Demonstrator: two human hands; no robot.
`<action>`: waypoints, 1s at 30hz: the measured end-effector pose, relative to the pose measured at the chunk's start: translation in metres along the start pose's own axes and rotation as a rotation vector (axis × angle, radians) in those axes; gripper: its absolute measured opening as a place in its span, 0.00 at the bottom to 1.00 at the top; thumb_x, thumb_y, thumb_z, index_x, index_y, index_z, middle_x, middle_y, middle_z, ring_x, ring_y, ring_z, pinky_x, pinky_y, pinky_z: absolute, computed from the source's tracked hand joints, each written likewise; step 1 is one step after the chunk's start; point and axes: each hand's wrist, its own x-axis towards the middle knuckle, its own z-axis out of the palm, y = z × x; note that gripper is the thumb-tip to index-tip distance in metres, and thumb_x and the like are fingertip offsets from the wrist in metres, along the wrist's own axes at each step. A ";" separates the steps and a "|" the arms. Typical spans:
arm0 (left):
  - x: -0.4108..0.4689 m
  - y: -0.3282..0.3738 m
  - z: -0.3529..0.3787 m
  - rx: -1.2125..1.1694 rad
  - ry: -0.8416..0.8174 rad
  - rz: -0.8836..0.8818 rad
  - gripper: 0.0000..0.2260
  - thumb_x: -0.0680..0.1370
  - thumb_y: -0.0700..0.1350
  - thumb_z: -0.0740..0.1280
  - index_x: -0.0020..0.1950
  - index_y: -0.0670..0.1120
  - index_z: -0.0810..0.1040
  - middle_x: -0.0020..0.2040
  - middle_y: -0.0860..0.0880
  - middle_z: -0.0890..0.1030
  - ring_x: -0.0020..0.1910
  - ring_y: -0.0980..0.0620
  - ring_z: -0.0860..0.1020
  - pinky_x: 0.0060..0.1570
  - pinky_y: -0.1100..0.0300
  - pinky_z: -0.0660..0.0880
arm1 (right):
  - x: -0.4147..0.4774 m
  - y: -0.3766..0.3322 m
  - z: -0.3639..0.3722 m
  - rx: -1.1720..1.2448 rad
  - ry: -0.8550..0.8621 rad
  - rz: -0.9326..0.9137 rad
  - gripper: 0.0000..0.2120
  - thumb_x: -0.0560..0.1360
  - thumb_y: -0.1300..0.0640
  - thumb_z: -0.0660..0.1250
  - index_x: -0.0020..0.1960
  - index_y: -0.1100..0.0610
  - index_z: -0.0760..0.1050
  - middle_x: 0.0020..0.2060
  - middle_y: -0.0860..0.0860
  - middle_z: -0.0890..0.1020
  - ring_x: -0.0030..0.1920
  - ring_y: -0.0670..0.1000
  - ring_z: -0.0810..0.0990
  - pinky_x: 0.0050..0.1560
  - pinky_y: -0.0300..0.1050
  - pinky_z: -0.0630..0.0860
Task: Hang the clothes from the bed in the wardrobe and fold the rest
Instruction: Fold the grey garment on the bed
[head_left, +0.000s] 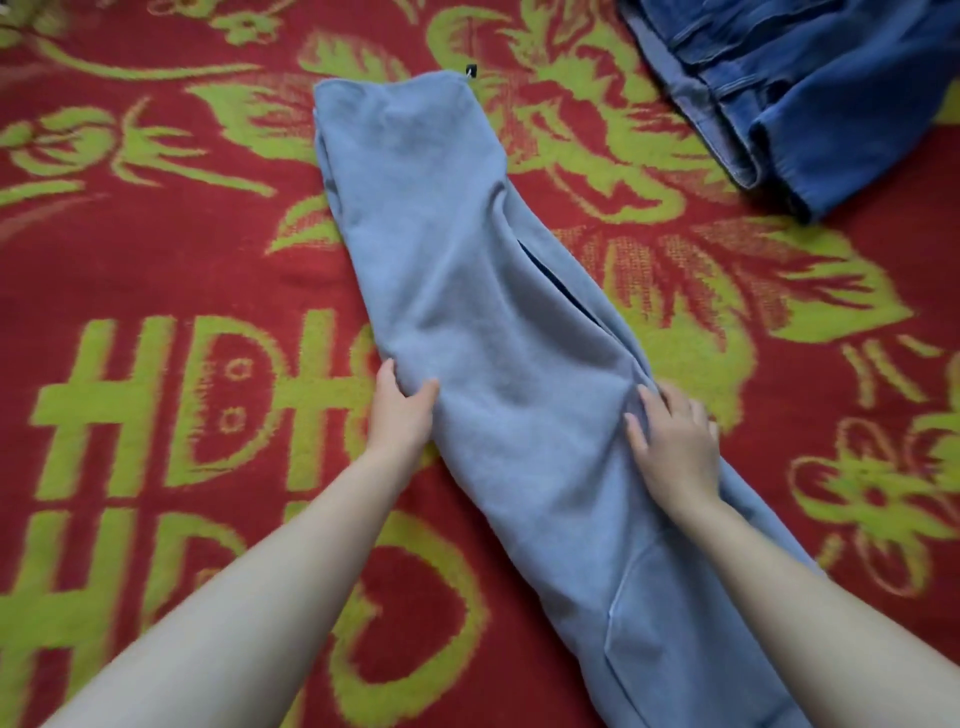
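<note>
A soft, pale-blue fleece garment (467, 291) lies in a long folded strip on a red-and-green woven blanket (156, 260). The left hand (402, 415) pinches its edge, thumb on top, while the right hand (675, 441) presses it with straight, spread fingers. Folded denim jeans (810, 88) lie well apart.

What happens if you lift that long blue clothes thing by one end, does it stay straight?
Probably not. The light blue garment lies in soft wrinkles on the blanket, so it would likely droop. It puckers beside the right hand, so pushing should bunch it rather than slide it. The cloth looks thick, so maybe slightly heavy.
</note>
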 end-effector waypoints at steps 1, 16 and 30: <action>-0.012 -0.006 0.005 0.033 -0.030 0.016 0.25 0.75 0.38 0.66 0.71 0.41 0.64 0.67 0.45 0.72 0.64 0.48 0.72 0.65 0.56 0.68 | 0.001 0.001 -0.003 0.040 0.047 -0.010 0.14 0.73 0.65 0.67 0.59 0.64 0.77 0.55 0.64 0.77 0.52 0.66 0.74 0.49 0.58 0.71; -0.207 -0.094 0.067 0.023 -0.317 -0.123 0.44 0.74 0.37 0.69 0.77 0.52 0.41 0.71 0.46 0.67 0.60 0.49 0.75 0.63 0.61 0.69 | -0.136 0.107 -0.027 -0.139 -0.245 0.284 0.30 0.78 0.40 0.53 0.76 0.45 0.48 0.76 0.55 0.54 0.74 0.57 0.54 0.70 0.57 0.53; -0.334 -0.139 0.116 -0.150 -0.421 -0.553 0.29 0.72 0.37 0.72 0.69 0.43 0.62 0.60 0.46 0.76 0.53 0.51 0.77 0.52 0.59 0.74 | -0.249 0.200 -0.060 0.886 -0.410 0.644 0.22 0.68 0.65 0.74 0.60 0.60 0.73 0.50 0.51 0.81 0.49 0.50 0.79 0.46 0.31 0.75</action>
